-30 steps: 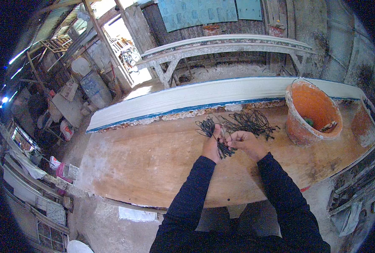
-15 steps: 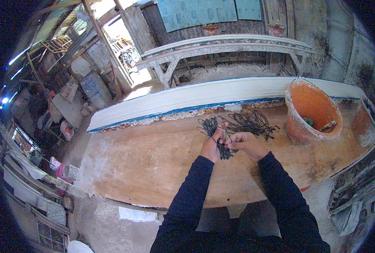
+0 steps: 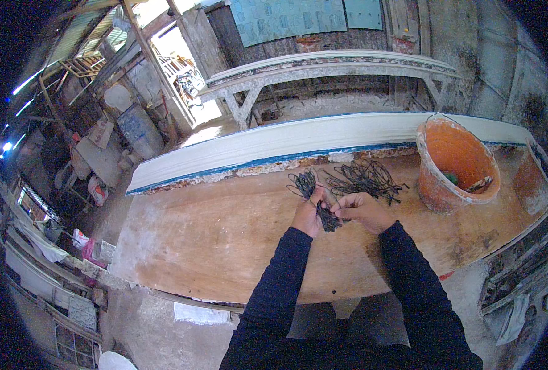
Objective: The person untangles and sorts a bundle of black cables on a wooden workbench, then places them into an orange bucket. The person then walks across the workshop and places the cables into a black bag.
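A bunch of dark looped cords [image 3: 304, 183] is gripped in my left hand [image 3: 309, 214], its loops fanning out above the fist and its ends hanging below. Close on its right, my right hand [image 3: 361, 210] has its thumb and fingers pinched together at the side of the bunch. What that pinch holds is too small to make out; it may be a strand. Just beyond my hands, a loose pile of similar dark cords [image 3: 366, 180] lies on the wooden board [image 3: 212, 240].
An orange bucket [image 3: 431, 179] crusted with white stands right of the cord pile, with things inside. Behind it runs a long white moulding with a blue edge [image 3: 274, 140]. A white-stained bench [image 3: 329, 71] stands farther back. Another container [image 3: 533, 179] sits at the right end.
Both hands stay in nearly the same place. My right fingers have shifted slightly against the cord bunch, and the left grip has turned a little.
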Tool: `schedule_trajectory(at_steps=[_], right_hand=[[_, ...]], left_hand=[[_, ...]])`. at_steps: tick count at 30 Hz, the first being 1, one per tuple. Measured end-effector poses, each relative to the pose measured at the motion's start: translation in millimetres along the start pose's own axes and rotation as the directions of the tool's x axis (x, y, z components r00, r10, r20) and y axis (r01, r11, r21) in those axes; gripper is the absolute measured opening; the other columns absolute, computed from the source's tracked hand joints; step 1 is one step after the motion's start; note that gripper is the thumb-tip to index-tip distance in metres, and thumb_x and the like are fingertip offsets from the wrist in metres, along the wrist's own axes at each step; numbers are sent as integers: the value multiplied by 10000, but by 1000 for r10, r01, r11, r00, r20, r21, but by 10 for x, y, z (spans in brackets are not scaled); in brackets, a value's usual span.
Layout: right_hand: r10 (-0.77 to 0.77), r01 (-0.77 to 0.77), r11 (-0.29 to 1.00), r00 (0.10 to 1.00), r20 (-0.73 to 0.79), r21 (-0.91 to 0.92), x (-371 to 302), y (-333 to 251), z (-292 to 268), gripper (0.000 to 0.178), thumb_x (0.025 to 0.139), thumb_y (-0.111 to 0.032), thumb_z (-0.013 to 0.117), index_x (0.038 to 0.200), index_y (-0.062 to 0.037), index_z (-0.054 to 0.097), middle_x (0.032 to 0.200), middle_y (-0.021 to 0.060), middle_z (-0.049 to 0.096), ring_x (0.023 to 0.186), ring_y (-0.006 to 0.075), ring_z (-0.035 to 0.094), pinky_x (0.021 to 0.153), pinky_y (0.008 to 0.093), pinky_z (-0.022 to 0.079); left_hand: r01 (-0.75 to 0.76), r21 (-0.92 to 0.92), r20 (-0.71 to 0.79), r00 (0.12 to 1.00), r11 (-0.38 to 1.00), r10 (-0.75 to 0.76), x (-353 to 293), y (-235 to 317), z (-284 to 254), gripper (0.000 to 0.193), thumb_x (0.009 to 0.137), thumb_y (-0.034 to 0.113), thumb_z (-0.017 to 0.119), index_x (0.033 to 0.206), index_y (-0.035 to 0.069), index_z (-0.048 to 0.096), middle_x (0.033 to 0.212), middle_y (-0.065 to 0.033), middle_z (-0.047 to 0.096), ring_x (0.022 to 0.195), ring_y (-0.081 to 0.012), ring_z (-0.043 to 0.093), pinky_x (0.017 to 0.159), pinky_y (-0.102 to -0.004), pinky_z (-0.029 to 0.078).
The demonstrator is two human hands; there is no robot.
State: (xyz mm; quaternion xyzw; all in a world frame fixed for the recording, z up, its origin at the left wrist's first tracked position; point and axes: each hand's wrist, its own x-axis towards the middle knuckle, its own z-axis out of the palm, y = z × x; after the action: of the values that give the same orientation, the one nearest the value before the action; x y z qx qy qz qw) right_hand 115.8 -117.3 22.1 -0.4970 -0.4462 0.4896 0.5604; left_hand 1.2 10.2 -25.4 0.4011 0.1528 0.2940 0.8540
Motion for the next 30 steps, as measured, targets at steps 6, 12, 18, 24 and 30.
schedule_trajectory(at_steps=[6,12,18,24,30], right_hand=[[-9,3,997,997,-81,-75,9,48,-61,155,801,-136,622,871,2,634,805,13,614,723,77,533,670,213,420],[-13,6,995,997,-74,-95,1,32,-58,223,831,-216,601,899,-6,636,827,3,611,734,72,518,683,217,415],[-49,33,992,990,-130,-121,0,-1,-86,219,834,-214,593,909,-13,634,800,-3,601,729,71,510,684,221,410],[-98,106,994,974,-205,27,32,32,-34,125,799,-153,630,840,-43,590,770,5,585,708,77,517,667,227,409],[-97,104,993,989,-110,57,42,94,4,136,759,-59,653,718,-68,524,774,28,588,710,93,552,629,226,424]], left_hand=[[-33,-71,-148,989,997,23,-56,68,197,248,857,362,539,854,118,497,702,1,491,639,-134,477,600,-259,428],[-118,-186,-210,975,975,78,-25,103,107,234,866,346,533,810,127,474,632,17,415,565,-120,427,562,-264,397],[-170,-51,-193,968,984,158,-13,131,41,303,838,400,559,786,113,479,603,40,341,535,-84,379,524,-247,357],[-171,247,-88,976,954,198,-120,38,202,447,772,487,607,903,65,535,643,53,408,552,-58,380,513,-210,330],[-223,269,21,974,937,226,-140,16,257,338,773,332,668,950,71,547,721,39,498,583,-62,425,517,-204,338]])
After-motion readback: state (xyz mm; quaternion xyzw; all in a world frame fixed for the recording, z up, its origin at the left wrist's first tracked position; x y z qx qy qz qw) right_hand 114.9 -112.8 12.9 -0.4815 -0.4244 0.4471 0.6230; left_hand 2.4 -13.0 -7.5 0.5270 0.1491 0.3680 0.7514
